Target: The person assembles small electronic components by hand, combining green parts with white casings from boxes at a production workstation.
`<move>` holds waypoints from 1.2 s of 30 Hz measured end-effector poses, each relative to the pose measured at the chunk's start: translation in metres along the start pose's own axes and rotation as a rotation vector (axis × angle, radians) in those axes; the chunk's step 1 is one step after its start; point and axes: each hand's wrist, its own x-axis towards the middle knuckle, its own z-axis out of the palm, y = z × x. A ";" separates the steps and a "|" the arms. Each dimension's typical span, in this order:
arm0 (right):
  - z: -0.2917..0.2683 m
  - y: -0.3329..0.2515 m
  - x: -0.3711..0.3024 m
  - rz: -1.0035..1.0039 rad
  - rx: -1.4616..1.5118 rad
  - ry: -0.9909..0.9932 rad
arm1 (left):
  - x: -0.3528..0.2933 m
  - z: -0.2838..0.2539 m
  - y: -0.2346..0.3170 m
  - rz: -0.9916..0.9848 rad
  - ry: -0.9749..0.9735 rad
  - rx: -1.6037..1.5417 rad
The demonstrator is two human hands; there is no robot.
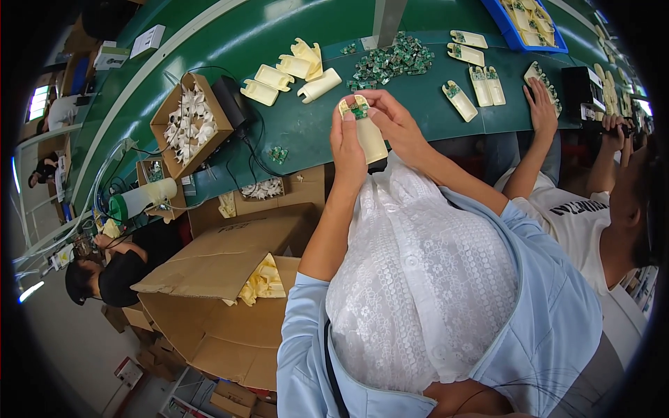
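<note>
Over the near edge of the surface [310, 125], a cream shell [372, 144] is held between two hands, a small green circuit board [359, 111] at its far end. The left hand [347, 150] has its grip closed on the shell's left side; the right hand [402, 132] has its grip on the right side — thumb beside the board. Near the same edge, to the left, lies a small cluster of boards [278, 154]. Farther left, a cardboard box [221, 113] holds white parts [188, 125]. Beyond the hands, loose cream shells [320, 85] lie left of a heaped pile of boards [397, 61]; board-fitted shells [459, 102] lie to its right. A blue tray [499, 19] stands by the far edge, right.
</note>
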 end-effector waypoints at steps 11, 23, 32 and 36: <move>0.002 -0.002 0.001 -0.010 -0.024 0.067 | 0.003 0.008 0.005 -0.064 0.017 -0.172; -0.021 0.026 0.003 -0.222 -0.810 0.181 | 0.025 0.002 -0.041 -0.102 0.163 -0.236; -0.093 0.077 0.005 -0.066 -0.986 0.281 | 0.087 -0.046 -0.089 0.484 0.063 1.057; -0.151 0.090 -0.005 -0.100 -1.343 0.344 | 0.106 -0.062 -0.075 0.432 -0.003 1.338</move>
